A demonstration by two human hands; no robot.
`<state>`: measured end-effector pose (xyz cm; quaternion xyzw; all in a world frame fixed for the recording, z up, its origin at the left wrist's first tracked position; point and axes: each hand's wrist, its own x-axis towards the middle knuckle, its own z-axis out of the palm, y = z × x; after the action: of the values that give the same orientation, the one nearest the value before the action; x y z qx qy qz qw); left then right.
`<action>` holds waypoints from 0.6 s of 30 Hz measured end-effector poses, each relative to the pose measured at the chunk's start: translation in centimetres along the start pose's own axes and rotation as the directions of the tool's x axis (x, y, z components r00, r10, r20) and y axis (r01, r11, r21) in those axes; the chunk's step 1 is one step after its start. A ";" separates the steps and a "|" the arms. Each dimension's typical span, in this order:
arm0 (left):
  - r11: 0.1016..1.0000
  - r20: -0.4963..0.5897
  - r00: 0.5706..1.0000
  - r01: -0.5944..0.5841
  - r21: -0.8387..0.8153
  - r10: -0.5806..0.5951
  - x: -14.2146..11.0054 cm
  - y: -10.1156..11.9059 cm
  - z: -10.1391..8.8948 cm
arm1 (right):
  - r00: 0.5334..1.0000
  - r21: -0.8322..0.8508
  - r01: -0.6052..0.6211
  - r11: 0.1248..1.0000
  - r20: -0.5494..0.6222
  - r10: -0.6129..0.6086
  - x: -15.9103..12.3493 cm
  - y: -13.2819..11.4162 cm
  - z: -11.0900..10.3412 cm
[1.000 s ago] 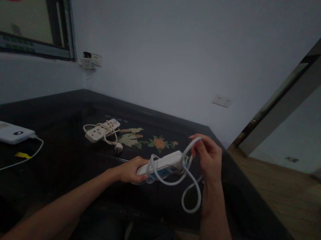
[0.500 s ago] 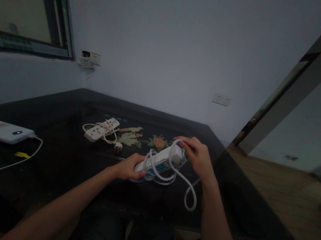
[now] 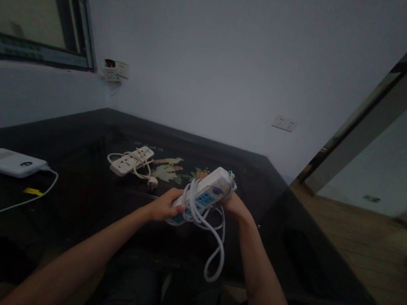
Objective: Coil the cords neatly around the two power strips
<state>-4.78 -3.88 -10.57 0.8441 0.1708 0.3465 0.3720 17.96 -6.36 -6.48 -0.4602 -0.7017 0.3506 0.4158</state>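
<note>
A white power strip with blue sockets is held tilted above the dark table, its far end raised. White cord is wound around its middle, and a loose loop hangs below it. My left hand is closed around the strip's near end, thumb on top. My right hand is behind and under the far end; its fingers are hidden by the strip, so their grip does not show. Behind, a second white power strip lies on the table, wrapped in its own cord with the plug beside it.
On the left of the dark table lies a white power bank with a cable running off the near edge. A yellow tag is beside the cable. Wall sockets are on the wall behind.
My right hand has moved from the cord at the strip's far end to behind and beneath it. The strip is tipped up more, and the hanging loop has shifted left and lower.
</note>
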 end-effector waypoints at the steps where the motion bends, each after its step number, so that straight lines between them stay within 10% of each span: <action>1: 1.000 -0.030 1.000 0.004 -0.010 -0.005 0.1 -0.2 -0.1 | 1.000 0.009 -0.016 1.000 0.019 0.016 0.0 0.6 0.3; 9: 0.977 -0.406 0.893 0.143 -0.157 -0.196 1.3 -2.1 -0.2 | 0.988 -0.067 -0.077 0.995 0.132 0.086 -1.2 3.3 0.3; 18: 0.935 -0.511 0.790 0.218 -0.281 -0.338 1.5 -3.0 -1.4 | 0.983 -0.334 -0.184 0.924 -0.045 0.179 -1.2 6.2 0.0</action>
<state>-4.78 -0.37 -11.41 0.6298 0.3564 0.5320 0.4397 20.44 -5.45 -12.25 -0.5899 -0.7028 0.2594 0.3015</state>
